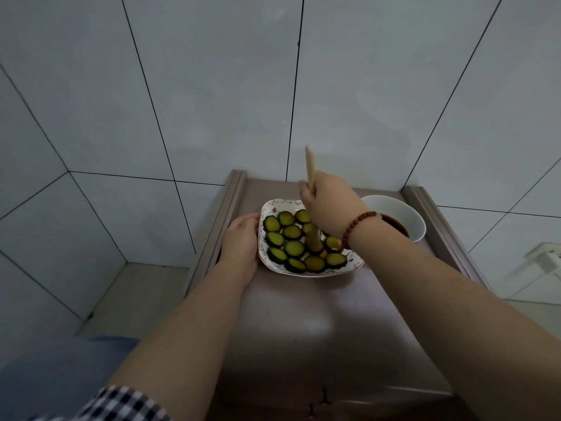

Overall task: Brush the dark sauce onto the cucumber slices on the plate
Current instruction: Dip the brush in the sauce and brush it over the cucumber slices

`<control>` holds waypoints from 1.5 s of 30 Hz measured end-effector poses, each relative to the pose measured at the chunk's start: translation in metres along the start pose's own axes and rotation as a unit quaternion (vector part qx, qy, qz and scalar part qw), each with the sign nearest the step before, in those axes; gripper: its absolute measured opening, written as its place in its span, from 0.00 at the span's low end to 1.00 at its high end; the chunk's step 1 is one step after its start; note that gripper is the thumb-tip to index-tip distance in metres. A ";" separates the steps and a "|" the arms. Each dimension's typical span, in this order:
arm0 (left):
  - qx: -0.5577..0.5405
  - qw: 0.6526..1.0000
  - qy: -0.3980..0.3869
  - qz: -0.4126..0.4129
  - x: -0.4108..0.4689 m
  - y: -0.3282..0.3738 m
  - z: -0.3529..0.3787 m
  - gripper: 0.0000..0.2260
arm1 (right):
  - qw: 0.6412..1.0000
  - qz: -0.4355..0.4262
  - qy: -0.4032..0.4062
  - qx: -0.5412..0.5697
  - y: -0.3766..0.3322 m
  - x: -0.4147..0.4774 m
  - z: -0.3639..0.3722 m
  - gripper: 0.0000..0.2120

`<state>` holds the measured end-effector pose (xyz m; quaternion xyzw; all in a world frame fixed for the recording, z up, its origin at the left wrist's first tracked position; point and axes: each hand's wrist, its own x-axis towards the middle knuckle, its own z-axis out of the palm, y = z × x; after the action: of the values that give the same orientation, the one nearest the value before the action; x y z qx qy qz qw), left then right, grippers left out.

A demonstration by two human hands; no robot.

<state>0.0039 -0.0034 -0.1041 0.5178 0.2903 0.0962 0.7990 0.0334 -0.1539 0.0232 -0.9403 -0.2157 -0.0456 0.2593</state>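
Note:
A white patterned plate (273,208) holds several round cucumber slices (292,231) with dark green rims; those at the lower right look browner. My right hand (329,208) grips a wooden-handled brush (311,165) held nearly upright, its bristles (314,241) pressing on slices in the middle of the plate. My left hand (243,238) holds the plate's left edge. A white bowl (406,211) with dark sauce (394,227) stands just right of the plate, partly hidden by my right wrist.
The plate and bowl sit on a narrow brown metal surface (303,329) with raised side rails (218,226), set against a white tiled wall (212,86). A white socket with a plug (546,261) is at the right. Floor shows at lower left.

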 end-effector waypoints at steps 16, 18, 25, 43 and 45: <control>-0.006 1.000 0.001 -0.006 0.000 0.000 0.001 0.19 | 0.997 0.040 -0.013 0.058 0.017 0.013 -0.015 0.13; -0.005 1.000 0.000 -0.005 0.001 0.000 0.000 0.19 | 0.998 0.034 -0.015 0.052 0.016 0.017 -0.018 0.14; -0.026 1.000 0.001 -0.004 0.001 -0.001 0.002 0.19 | 0.998 0.040 -0.043 0.014 0.013 0.027 -0.021 0.13; -0.032 0.999 -0.004 0.002 -0.002 0.000 0.000 0.19 | 0.986 -0.062 0.050 0.145 -0.013 0.015 -0.032 0.13; -0.038 0.999 -0.001 0.002 -0.002 0.000 0.000 0.19 | 0.987 -0.050 0.021 0.153 -0.011 0.014 -0.033 0.13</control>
<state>0.0025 -0.0043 -0.1033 0.4878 0.2846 0.1080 0.8182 0.0416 -0.1563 0.0593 -0.8763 -0.2619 -0.0444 0.4019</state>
